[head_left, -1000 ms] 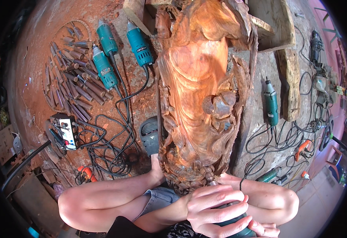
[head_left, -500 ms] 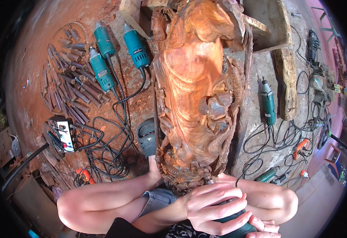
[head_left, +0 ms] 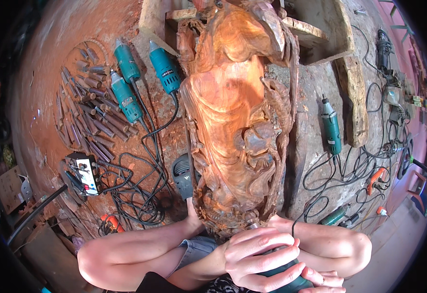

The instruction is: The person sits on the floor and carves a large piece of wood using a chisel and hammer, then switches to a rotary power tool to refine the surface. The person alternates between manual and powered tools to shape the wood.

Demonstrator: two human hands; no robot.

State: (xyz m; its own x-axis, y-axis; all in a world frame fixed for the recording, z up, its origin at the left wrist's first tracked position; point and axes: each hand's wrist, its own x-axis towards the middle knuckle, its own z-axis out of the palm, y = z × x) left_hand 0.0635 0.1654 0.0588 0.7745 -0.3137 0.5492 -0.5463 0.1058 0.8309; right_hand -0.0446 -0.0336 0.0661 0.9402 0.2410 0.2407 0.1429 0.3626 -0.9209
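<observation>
We are wrapping our left hand (head_left: 260, 256) tightly around a teal rotary tool (head_left: 294, 284); our right hand (head_left: 325, 279) is touching its rear, its grip hidden from us. Good control is probably depending on braced wrists and light pressure. Just beyond, the wooden carving (head_left: 223, 112) is stretching away over dusty floor (head_left: 42, 107), cords (head_left: 142, 193) and spare tools (head_left: 167, 73) flanking it, rough timber (head_left: 340, 44) lying past them.

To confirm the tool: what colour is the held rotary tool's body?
The rotary tool is dark teal green, shown in the head view.

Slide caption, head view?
Left hand and right hand hold a green cylindrical power tool at the near end of a carved reddish wooden sculpture.
</observation>
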